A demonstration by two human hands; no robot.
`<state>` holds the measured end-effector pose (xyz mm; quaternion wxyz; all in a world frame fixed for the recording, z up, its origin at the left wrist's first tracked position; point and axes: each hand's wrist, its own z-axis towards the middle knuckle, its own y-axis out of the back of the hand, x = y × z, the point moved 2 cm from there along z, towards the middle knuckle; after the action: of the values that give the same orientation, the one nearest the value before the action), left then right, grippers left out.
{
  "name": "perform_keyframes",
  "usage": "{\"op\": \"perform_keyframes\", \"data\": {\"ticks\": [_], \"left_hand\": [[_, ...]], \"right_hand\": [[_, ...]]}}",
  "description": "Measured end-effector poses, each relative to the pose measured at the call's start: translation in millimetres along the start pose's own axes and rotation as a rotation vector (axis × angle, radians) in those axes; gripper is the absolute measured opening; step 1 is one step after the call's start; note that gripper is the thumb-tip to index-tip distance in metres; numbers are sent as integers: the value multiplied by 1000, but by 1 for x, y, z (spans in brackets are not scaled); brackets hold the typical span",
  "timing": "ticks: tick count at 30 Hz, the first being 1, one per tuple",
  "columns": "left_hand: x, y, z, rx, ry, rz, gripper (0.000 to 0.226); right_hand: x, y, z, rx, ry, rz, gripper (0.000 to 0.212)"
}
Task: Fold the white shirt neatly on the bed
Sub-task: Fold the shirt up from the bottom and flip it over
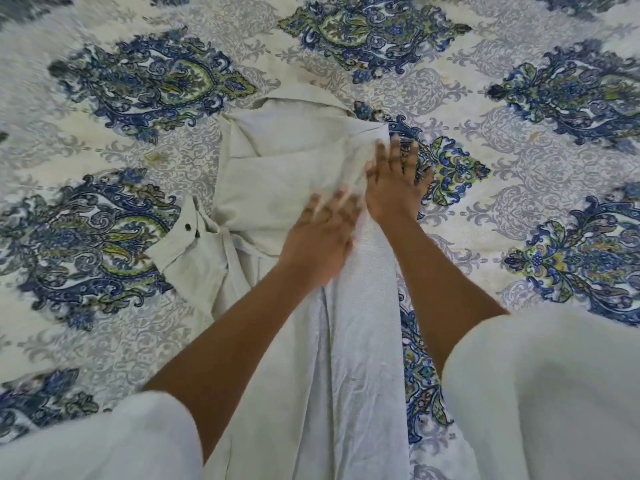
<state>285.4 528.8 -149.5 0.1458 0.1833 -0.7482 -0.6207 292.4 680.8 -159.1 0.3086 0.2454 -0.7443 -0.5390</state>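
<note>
White shirt [277, 168]: lies lengthways on the bed [519, 150], collar [294, 98] at the far end, hem toward the person; both sides are turned in, making a narrow strip
Cloth: matte, coarse plain weave, linen-like by the look; soft creases run down the near part
Cuff [176, 240]: sticks out flat at the left side, with dark buttons [188, 226]
Left hand [320, 233]: fingers straight and spread, pressing flat on the strip's middle, holding nothing; blurred
Right hand [391, 181]: fingers spread wide at the right fold edge, partly on cloth, partly on the bed
Step, as I judge it: smoothing the right-side fold
Next calls for: laying the stray cuff in, then folding the strip end to end with edges square
Bed cover: cream, printed with blue and green medallions
</note>
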Motion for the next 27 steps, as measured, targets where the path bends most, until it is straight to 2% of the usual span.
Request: {"op": "perform_keyframes", "data": {"ticks": [2, 4, 5, 8, 10, 12, 13, 15, 16, 18, 20, 22, 24, 27], "left_hand": [[-17, -7, -31, -24, -82, -16, 55], [-27, -15, -67, -25, -66, -36, 55], [-27, -17, -80, -36, -57, -56, 53], [-14, -2, -101, -162, -52, -229, 51], [10, 14, -110, -345, 157, -380, 50], [39, 23, -122, -511, 545, -419, 46], [52, 25, -127, -538, 748, -463, 46], [73, 24, -135, -460, 1045, -604, 53], [79, 24, -135, -425, 1083, -652, 57], [90, 25, -133, -448, 1059, -763, 61], [99, 29, -128, -465, 1110, -987, 61], [109, 28, -121, -380, 1124, -1086, 60], [119, 27, -113, -243, 1076, -1067, 55], [135, 26, -112, -163, 1128, -1210, 25]], "right_hand": [[4, -3, -30, -48, 79, -42, 51], [-4, -15, -64, -28, 213, -124, 51], [-13, -18, -73, 7, 203, -147, 51], [-15, -8, -71, 13, 15, -39, 51], [12, 3, -83, -92, 105, 48, 48], [43, 11, -103, -192, 279, 190, 45], [55, 12, -112, -217, 335, 280, 40], [82, 12, -128, -132, 372, 452, 28], [94, 10, -132, -63, 369, 508, 26], [115, 6, -136, 68, 343, 581, 27], [133, 2, -139, 195, 321, 663, 32], [148, -4, -141, 285, 331, 660, 36], [159, -10, -147, 320, 345, 540, 35], [161, -13, -155, 269, 289, 521, 34]]}}
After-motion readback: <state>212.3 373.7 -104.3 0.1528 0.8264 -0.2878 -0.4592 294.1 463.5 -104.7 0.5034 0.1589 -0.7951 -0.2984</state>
